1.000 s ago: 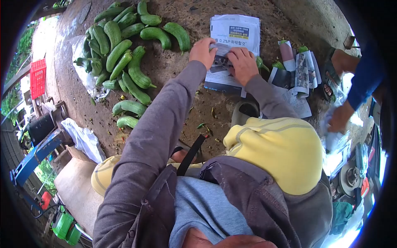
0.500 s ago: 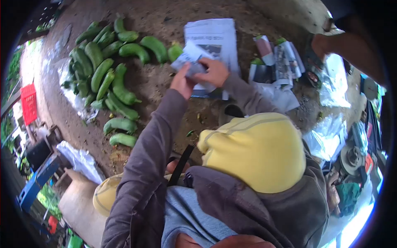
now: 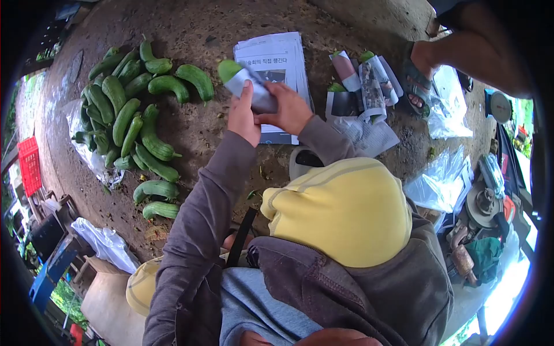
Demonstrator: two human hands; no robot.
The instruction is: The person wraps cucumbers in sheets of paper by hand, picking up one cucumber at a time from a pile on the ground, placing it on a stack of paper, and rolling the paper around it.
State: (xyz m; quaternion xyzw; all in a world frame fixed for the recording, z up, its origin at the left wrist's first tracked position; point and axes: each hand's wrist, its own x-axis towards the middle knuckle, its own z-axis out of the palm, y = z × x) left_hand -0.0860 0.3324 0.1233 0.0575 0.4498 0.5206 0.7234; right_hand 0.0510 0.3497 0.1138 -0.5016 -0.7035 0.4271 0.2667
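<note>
Over the newspaper stack [image 3: 294,55] I hold a green gourd [image 3: 229,70] rolled in a sheet of newspaper [image 3: 262,101]. Its rounded end pokes out of the paper at the upper left. My left hand [image 3: 244,119] grips the roll from the near side, thumb along the paper. The fingers of my right hand [image 3: 288,108] are wrapped round its right end. To the left, many curved loose gourds [image 3: 124,122] lie on the dirt ground, partly on clear plastic. Several paper-wrapped gourds [image 3: 372,83] lie together on the right, green tips showing.
Crumpled newspaper [image 3: 369,135] lies below the wrapped gourds. Another person's sandalled foot [image 3: 416,86] stands beside them. Plastic bags [image 3: 438,181] are at the right, with a red crate [image 3: 29,166] at the far left. A yellow-covered round shape [image 3: 340,213] fills the near middle.
The roll has turned in my hands, and more of the paper is wrapped round the gourd. The whole view has shifted slightly, so the ground items appear further left.
</note>
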